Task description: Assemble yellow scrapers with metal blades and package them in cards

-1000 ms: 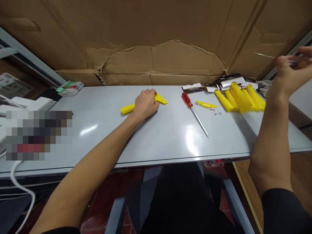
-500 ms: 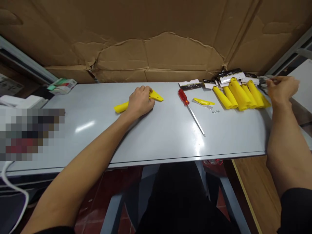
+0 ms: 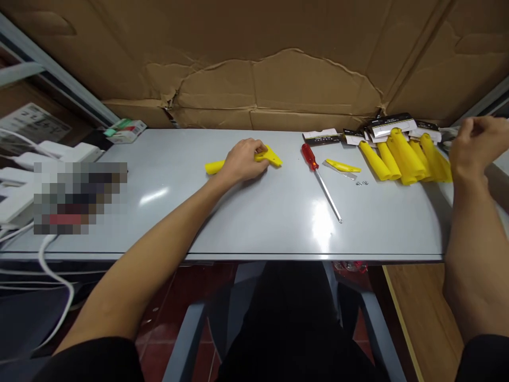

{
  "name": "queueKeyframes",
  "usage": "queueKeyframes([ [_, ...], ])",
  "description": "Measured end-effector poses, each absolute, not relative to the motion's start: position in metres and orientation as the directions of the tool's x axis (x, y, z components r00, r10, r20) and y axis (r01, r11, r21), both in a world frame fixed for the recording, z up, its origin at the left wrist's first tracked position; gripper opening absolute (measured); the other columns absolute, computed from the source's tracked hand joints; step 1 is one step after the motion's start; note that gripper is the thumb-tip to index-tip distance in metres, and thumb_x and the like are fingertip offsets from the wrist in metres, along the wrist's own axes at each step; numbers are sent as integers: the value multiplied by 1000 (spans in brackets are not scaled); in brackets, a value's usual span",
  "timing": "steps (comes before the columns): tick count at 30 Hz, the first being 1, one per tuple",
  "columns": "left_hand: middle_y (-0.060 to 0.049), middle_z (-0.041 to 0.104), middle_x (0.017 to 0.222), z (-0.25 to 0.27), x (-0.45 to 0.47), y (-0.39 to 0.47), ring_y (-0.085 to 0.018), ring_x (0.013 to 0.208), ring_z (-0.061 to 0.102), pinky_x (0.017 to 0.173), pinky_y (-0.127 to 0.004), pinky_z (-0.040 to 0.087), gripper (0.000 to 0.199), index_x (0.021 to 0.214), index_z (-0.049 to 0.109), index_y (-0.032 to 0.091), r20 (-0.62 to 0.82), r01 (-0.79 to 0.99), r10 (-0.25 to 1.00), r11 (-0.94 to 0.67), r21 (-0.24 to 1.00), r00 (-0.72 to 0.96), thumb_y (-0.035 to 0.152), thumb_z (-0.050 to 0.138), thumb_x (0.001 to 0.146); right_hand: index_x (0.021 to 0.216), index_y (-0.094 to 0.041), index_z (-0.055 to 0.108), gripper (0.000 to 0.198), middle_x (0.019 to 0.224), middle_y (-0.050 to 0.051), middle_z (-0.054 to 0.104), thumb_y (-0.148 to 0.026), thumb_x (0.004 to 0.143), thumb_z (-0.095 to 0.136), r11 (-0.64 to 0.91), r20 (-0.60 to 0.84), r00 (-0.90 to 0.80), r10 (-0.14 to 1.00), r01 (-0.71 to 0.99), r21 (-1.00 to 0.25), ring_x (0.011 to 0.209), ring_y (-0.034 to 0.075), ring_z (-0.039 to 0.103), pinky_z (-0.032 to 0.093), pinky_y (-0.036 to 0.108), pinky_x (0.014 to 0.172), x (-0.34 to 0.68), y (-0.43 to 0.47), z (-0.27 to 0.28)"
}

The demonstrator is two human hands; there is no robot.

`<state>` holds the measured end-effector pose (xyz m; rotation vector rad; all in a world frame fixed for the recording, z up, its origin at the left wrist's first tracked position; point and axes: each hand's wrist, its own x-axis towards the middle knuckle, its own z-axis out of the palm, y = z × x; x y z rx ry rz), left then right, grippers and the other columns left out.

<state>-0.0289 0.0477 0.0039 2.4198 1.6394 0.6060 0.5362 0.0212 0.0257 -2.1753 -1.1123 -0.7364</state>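
Note:
My left hand (image 3: 247, 161) is closed around a yellow plastic scraper body (image 3: 272, 156) lying on the table. The round handle end sticks out to the left of the palm and the flared, holed head to the right. At the far right my right hand (image 3: 481, 140) is raised beside the pile of yellow handles (image 3: 403, 156), fingers curled together; what they hold, if anything, is too unclear to name. Between the hands lie a red-handled screwdriver (image 3: 318, 172), a yellow strip (image 3: 342, 166) over a thin flat blade (image 3: 345, 173), and a few small screws (image 3: 361, 183).
Black and white header cards (image 3: 321, 137) lie behind the screwdriver and handles. A small green and white box (image 3: 126, 131) sits at the back left, near white plugs and cables (image 3: 51, 154). Cardboard (image 3: 278, 85) walls the back of the grey table (image 3: 254, 228).
The view has swung a little to the left. My right hand has shifted slightly farther right, beside the yellow handles. My left hand keeps its hold on the scraper body.

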Motion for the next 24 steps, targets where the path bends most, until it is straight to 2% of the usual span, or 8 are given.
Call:
queueKeyframes([
  [2, -9, 77, 120, 7, -27, 46, -30, 112, 70, 105, -46, 55, 25, 108, 75, 21, 215, 806, 920, -391, 443, 328, 32, 68, 87, 114, -5, 84, 27, 108, 24, 77, -9, 101, 61, -344, 745, 388, 543, 912, -224, 107, 28, 68, 42, 43, 95, 480, 13, 36],
  [4, -8, 79, 119, 10, -25, 44, -28, 109, 71, 103, -43, 56, 23, 105, 76, 21, 193, 759, 918, -395, 518, 347, 35, 69, 89, 112, -14, 84, 30, 108, 16, 78, -30, 108, 60, 65, 656, 57, 753, 985, -160, 98, 22, 68, 45, 37, 90, 417, 1, 43],
  [6, -8, 80, 117, 11, -22, 40, -27, 107, 72, 100, -42, 56, 20, 102, 75, 21, 185, 731, 914, -401, 552, 361, 35, 70, 89, 111, -20, 86, 35, 104, 12, 78, -43, 108, 59, 245, 583, -133, 802, 962, -118, 97, 22, 67, 44, 36, 85, 366, -12, 46],
  [9, -8, 80, 115, 11, -19, 36, -26, 106, 72, 97, -42, 55, 17, 101, 74, 21, 182, 708, 898, -430, 560, 402, 34, 71, 90, 111, -24, 86, 36, 106, 10, 78, -49, 105, 62, 280, 497, -211, 842, 958, -67, 105, 27, 67, 44, 38, 81, 332, -24, 40],
  [13, -7, 78, 114, 10, -17, 31, -26, 106, 72, 95, -42, 54, 35, 123, 70, 24, 173, 691, 877, -463, 555, 449, 37, 76, 91, 128, -26, 84, 42, 126, 10, 78, -52, 98, 70, 306, 307, -281, 909, 951, -36, 120, 34, 68, 49, 41, 83, 342, -23, 27],
  [17, -7, 77, 114, 9, -13, 25, -26, 105, 72, 94, -42, 54, 47, 135, 65, 24, 160, 665, 870, -463, 585, 466, 38, 78, 92, 136, -27, 80, 44, 117, 8, 80, -47, 99, 67, 279, 195, -256, 947, 955, -101, 103, 28, 73, 53, 42, 86, 355, -14, 17],
  [21, -5, 78, 108, 10, -8, 20, -23, 101, 72, 92, -39, 54, 55, 136, 66, 23, 150, 583, 871, -432, 688, 468, 32, 85, 85, 127, -24, 82, 41, 107, 11, 79, -50, 104, 60, 228, 250, -203, 947, 971, -75, 94, 29, 72, 54, 43, 81, 353, -11, 12],
  [24, -4, 77, 104, 13, -7, 17, -21, 95, 71, 90, -37, 56, 62, 135, 68, 21, 153, 529, 880, -400, 748, 449, 29, 91, 78, 119, -23, 84, 40, 123, 14, 75, -45, 106, 53, 299, 345, -267, 900, 953, -42, 105, 30, 70, 55, 45, 86, 346, -14, 8],
])
